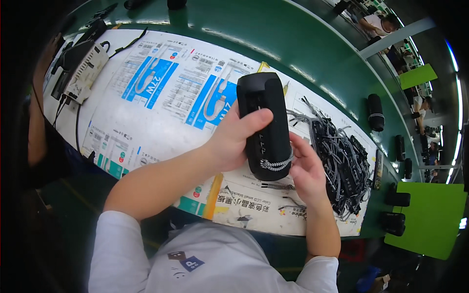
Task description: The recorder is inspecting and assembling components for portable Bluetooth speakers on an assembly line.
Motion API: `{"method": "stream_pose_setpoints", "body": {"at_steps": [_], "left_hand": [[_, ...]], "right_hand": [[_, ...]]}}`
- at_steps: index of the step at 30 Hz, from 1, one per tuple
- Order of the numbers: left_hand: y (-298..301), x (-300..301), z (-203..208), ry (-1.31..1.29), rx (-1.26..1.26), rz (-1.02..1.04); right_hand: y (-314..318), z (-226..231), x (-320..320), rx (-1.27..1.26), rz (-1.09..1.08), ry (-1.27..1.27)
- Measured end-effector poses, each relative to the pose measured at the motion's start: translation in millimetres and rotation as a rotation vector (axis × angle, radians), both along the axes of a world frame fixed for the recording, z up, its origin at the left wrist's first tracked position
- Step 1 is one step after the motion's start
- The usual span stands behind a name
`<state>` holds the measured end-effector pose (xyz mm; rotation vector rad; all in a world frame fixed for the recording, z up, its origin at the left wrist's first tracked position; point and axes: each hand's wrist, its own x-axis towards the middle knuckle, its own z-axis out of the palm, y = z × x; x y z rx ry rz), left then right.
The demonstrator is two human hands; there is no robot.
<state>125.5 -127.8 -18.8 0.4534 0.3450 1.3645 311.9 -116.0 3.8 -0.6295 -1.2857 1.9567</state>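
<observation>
A black cylindrical speaker is held upright above the table in my left hand, thumb across its front. A grey braided cord loops around the speaker's lower end. My right hand touches the speaker's lower right side, with its fingers at the cord loop. A pile of black parts with grey braided cords lies just to the right of my right hand.
Printed white and blue cardboard sheets cover the green table. A white device with cables sits at the far left. Other black speakers stand along the green belt to the right. Other people work at the far right.
</observation>
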Motion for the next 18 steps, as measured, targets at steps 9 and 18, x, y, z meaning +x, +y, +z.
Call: {"method": "stream_pose_setpoints", "body": {"at_steps": [9,18], "left_hand": [[4,7,3,0.337,0.077,0.323],[28,-30,-17,0.330,0.031,0.532]], "right_hand": [[26,21,-21,0.252,0.069,-0.588],[197,37,-69,-0.039,-0.121,-0.474]]}}
